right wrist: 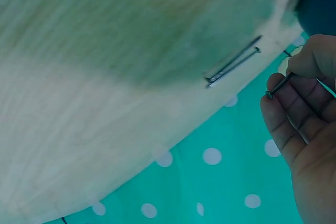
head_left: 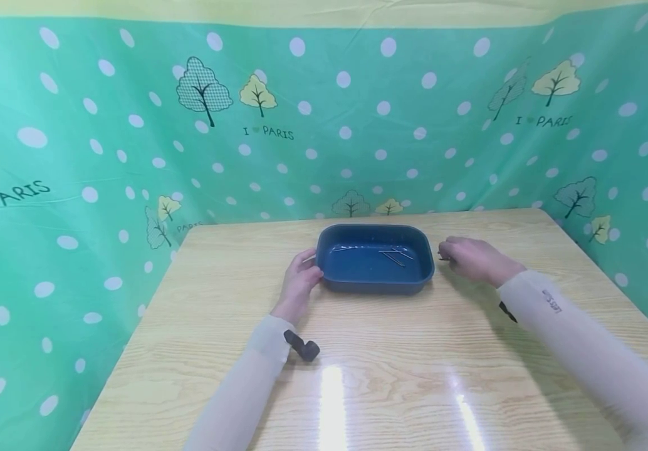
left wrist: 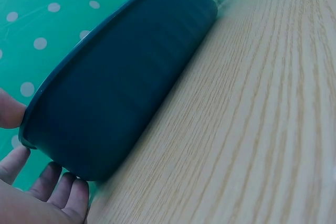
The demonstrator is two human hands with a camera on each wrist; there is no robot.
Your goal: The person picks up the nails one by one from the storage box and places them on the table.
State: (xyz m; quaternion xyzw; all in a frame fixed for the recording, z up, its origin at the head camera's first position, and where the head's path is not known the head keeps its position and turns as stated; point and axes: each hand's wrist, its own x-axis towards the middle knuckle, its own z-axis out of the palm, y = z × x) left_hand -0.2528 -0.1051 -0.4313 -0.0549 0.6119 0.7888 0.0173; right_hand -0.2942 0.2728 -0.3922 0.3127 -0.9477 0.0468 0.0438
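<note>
In the head view, one blue tray is standing upright on the pale wooden surface, toward its far side. Inside it several thin metal nails are lying: three are showing close together toward the right, at differing angles, and one fainter one is lying toward the left; glare is making the exact count uncertain. One left hand is holding the tray's left end. One right hand is hovering just right of the tray, its fingers pinched narrow. Each of the two forearms is wearing a light sleeve, and one black strap is showing at the left wrist. One green cloth with white dots is hanging along the far, left and right sides.

In the left wrist view, the tray's long outer wall is filling the middle, its base meeting the surface. The left hand's thumb is touching the rim, while its four fingers are curving about the end wall below.

In the right wrist view, the right hand is pinching one dark nail between thumb and fingers, clear of the surface. Two loose nails are lying side by side on the surface, near the hand. A corner of the tray is showing beyond the fingers.
</note>
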